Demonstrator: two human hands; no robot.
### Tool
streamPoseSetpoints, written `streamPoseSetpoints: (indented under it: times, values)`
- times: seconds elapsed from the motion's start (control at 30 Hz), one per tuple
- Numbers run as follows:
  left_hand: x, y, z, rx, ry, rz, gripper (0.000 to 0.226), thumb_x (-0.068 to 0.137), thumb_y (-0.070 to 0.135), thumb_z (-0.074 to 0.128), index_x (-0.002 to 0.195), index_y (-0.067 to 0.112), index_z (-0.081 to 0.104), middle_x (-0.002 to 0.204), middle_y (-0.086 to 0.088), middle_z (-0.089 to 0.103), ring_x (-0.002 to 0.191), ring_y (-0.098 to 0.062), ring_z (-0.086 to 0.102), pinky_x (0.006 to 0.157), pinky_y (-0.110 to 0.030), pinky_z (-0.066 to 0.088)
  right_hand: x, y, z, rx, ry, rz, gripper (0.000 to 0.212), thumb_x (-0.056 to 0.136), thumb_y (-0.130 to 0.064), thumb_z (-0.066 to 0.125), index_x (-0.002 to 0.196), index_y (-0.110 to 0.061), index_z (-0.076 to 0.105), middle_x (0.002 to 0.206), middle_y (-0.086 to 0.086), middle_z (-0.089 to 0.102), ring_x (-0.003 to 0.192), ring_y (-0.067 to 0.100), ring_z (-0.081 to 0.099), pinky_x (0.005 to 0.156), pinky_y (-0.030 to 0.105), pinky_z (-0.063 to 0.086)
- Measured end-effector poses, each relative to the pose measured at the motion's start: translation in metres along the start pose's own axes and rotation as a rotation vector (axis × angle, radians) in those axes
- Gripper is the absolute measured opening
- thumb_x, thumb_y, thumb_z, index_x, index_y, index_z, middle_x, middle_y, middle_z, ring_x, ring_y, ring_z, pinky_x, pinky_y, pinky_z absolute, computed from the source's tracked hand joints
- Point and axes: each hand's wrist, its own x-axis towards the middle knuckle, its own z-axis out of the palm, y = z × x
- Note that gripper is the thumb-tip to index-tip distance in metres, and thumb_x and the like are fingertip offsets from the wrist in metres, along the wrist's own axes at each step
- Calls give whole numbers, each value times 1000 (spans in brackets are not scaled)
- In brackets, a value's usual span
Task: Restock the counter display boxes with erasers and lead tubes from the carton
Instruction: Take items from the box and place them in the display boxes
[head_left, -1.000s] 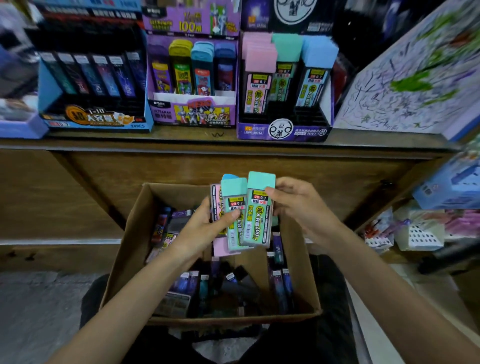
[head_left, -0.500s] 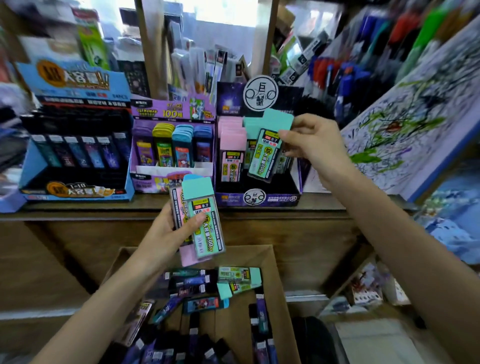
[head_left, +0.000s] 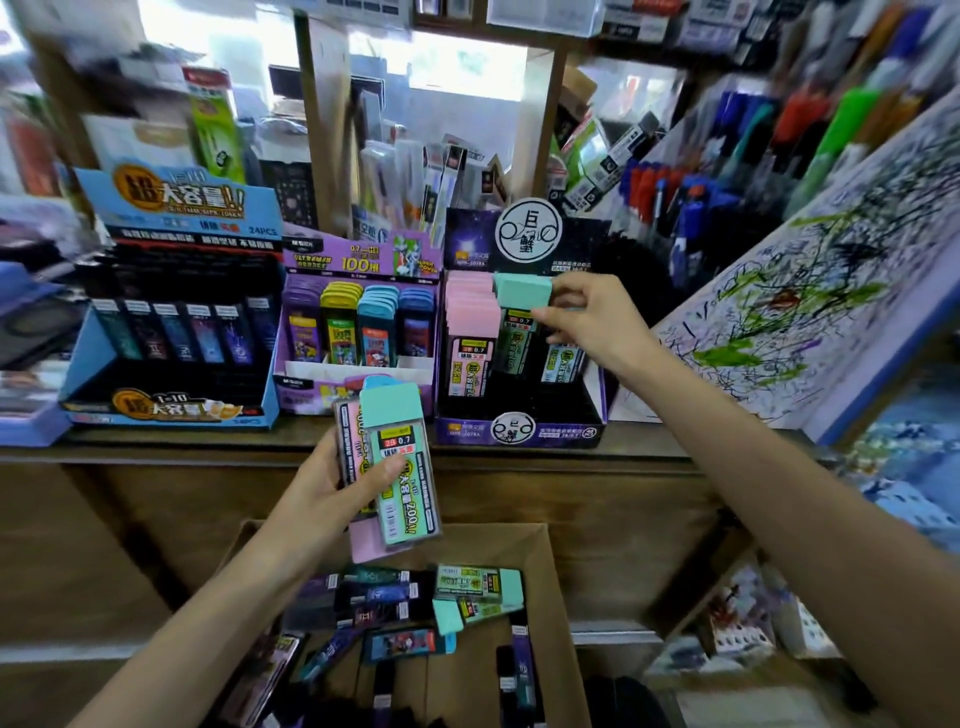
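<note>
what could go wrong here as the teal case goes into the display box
1. The right hand pinches the teal case only by its cap, so it could slip or tilt and knock the pink cases beside its slot.
2. The left hand fans a stack of several cases held by thumb and fingers; one could slide out and drop into the carton below.
3. The display box sits near the counter edge; a hard push might shift it.
</note>
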Motion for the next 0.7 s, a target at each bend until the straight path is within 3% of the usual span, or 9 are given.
streamPoseSetpoints:
  times: [0.13,0.2,0.3,0.37,0.5,0.6,0.7]
  values:
    - [2,1,4,6,-9,6,47,75,29,66,120,30,53,111,8,70,101,-10,67,84,-31,53,-2,-2,4,-124,75,-51,29,86,-3,63,101,-22,48,85,2,63,63,12,59,60,28,53]
    - [1,0,5,7,-18,12,45,75,29,66,119,32,54,110,11,70,99,-8,67,76,-22,56,-4,-3,6,-246,111,-133,29,85,-4,63,97,-25,46,88,-2,59,67,12,57,57,23,48]
    - [0,1,6,-1,-24,11,45,75,29,66,118,33,54,108,13,70,98,-5,67,70,-15,54,-2,-2,12,-313,152,-177,25,84,-3,64,98,-19,50,90,2,59,75,19,60,65,30,50]
    - [0,2,6,-3,-25,11,45,74,30,66,118,33,54,109,13,70,98,-5,67,71,-16,55,1,-3,13,-407,171,-219,24,83,-5,65,101,-13,53,95,6,60,85,22,58,74,34,48]
    - [0,4,3,21,-30,13,45,76,31,66,118,35,53,111,13,69,100,-6,66,75,-23,55,11,-2,6,-626,170,-304,25,81,-12,69,103,-10,57,99,4,54,93,17,41,77,26,33]
    - [1,5,2,29,-36,17,45,76,32,66,119,36,53,112,12,69,101,-7,66,76,-23,56,17,-5,-3,-387,113,-204,20,79,-5,71,94,-12,60,81,-2,55,79,13,50,70,22,45]
    - [3,6,4,32,-43,20,45,76,32,66,119,35,53,111,11,69,101,-8,66,78,-25,56,23,-8,-11,-177,26,-123,20,74,-2,75,85,-14,63,74,-5,60,68,8,52,67,16,43]
